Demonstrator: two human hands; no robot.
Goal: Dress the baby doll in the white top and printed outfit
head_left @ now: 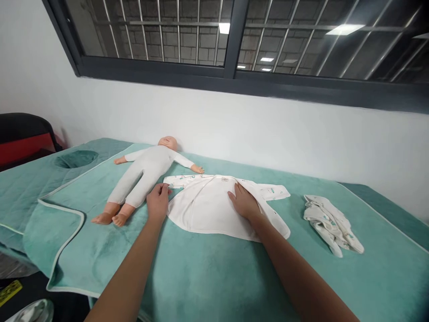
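Observation:
A white baby shirt [208, 210] with small green prints on its sleeves lies spread open on the green bed cover. At its left sleeve cuff, my left hand [158, 200] is closed, with the cuff's edge pinched at the fingertips. My right hand [244, 201] rests on the inside of the shirt near the neck label, fingers stretched and partly under the right front panel. To the left, a baby doll [147, 165] in a white body lies on its back, its head toward the wall and its feet near my left forearm.
A crumpled white printed baby garment [330, 223] lies on the right of the green cover [214, 273]. A face hole [76, 158] shows in the bed at the left. Beyond stand a red and black object [27, 138], a white wall [234, 120] and a barred window [187, 36].

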